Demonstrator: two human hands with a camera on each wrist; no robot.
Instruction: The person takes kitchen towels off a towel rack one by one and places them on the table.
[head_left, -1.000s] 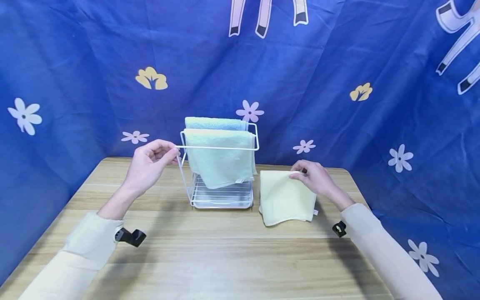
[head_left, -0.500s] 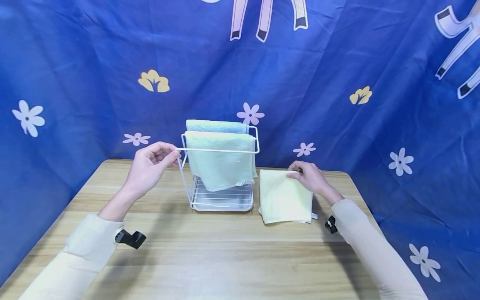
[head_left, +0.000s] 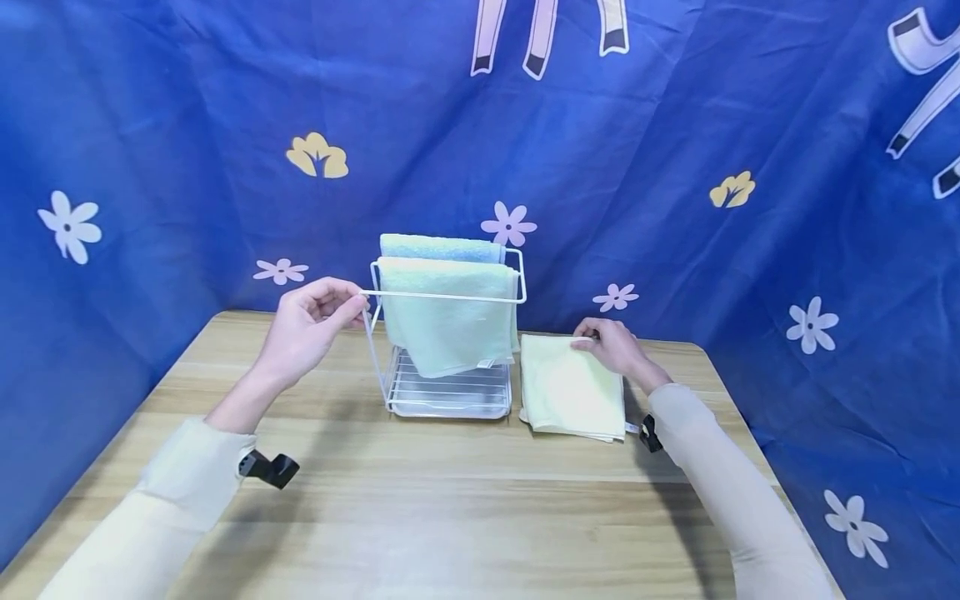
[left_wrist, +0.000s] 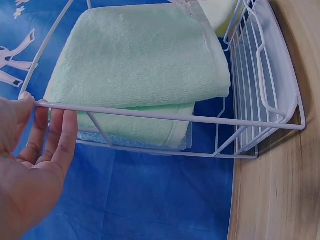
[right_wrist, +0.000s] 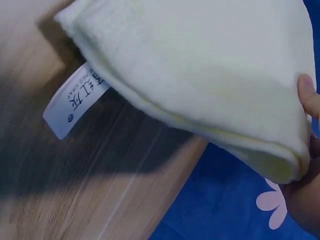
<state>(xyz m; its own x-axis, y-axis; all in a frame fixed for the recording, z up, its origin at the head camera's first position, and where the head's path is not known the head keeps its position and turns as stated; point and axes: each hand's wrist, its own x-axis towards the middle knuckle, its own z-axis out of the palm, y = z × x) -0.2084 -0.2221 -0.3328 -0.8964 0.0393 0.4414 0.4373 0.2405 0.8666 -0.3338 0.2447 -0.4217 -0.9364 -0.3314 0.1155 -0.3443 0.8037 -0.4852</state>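
My left hand (head_left: pixel 311 325) pinches the upper front left corner of a white wire rack (head_left: pixel 450 296). In the left wrist view its fingers (left_wrist: pixel 64 137) curl behind the rack's bar. A mint green towel (head_left: pixel 450 321) drapes over one rail, and a light blue towel (head_left: pixel 442 247) hangs behind it, mostly hidden. To the right of the rack, my right hand (head_left: pixel 611 343) pinches the folded top edge of a pale yellow towel (head_left: pixel 572 387). A white label (right_wrist: pixel 75 102) with dark lettering sticks out from the yellow towel's edge in the right wrist view.
Under the hanging towels, a wire shelf over a shallow light tray (head_left: pixel 450 410) forms the rack's base. Everything stands toward the back of a wood-grain table (head_left: pixel 465 517). A blue printed curtain (head_left: pixel 420 100) closes off the back and sides.
My right hand has shifted slightly left with the yellow towel, whose lower edge now sits a little farther back and straighter. The left hand keeps its grip on the rack.
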